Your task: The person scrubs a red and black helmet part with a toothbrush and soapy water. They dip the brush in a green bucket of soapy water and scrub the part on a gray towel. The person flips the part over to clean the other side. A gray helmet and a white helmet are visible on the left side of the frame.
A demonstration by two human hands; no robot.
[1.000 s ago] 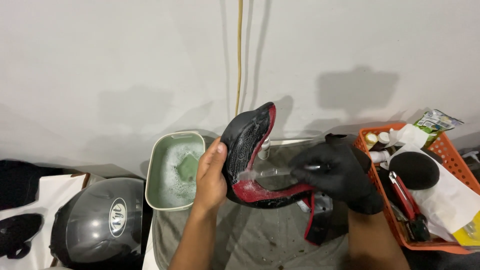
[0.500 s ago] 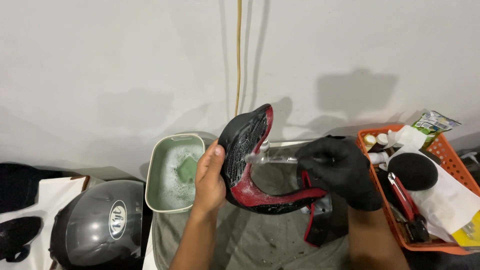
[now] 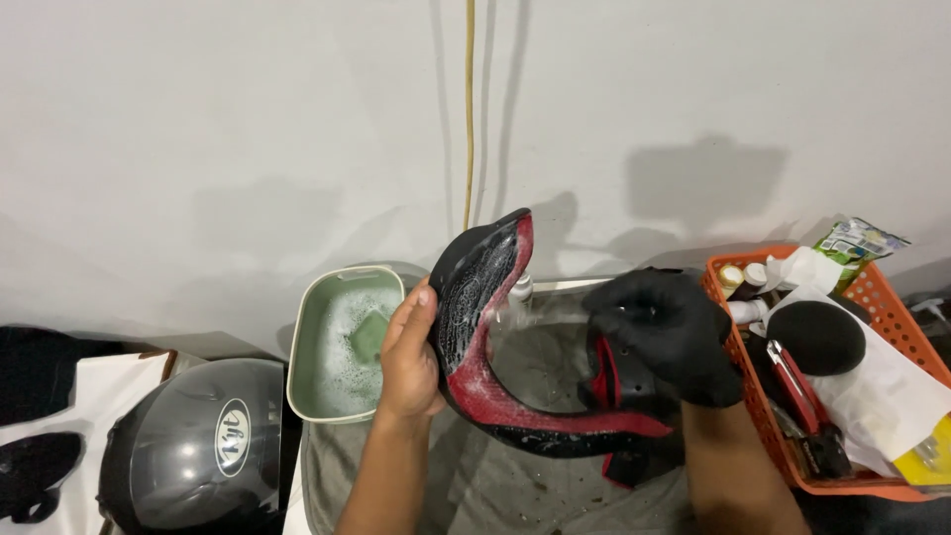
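In the middle of the frame the person holds up a curved black pad with red trim [image 3: 485,327], wet and flecked with soap suds; it sweeps from a pointed tip near the centre of the frame down and across to the lower right. The bare left hand [image 3: 411,352] grips its left edge, fingers wrapped behind and the thumb lying along the front, so the hand is closed on the pad. The right hand [image 3: 669,332], in a black glove, is curled at the right end of the pad and holds a clear brush [image 3: 520,297] whose pale head lies against the pad's inner face. The grip on the handle is partly blurred, but the fingers appear closed round it.

Just left of the bare hand stands a pale green rectangular basin [image 3: 302,367] of foamy water with a green sponge [image 3: 369,335] in it. In the lower left corner sits a grey helmet [image 3: 198,446], close beside the basin. Under the hands lies a grey cloth [image 3: 495,485] speckled with dark spots. At the right edge an orange basket [image 3: 758,406] holds small bottles, white paper, a round black sponge [image 3: 817,337] and a red-handled tool [image 3: 792,381]. Behind everything a white wall [image 3: 248,119] fills the upper frame, with a thin yellow cord [image 3: 471,109] running down its centre.
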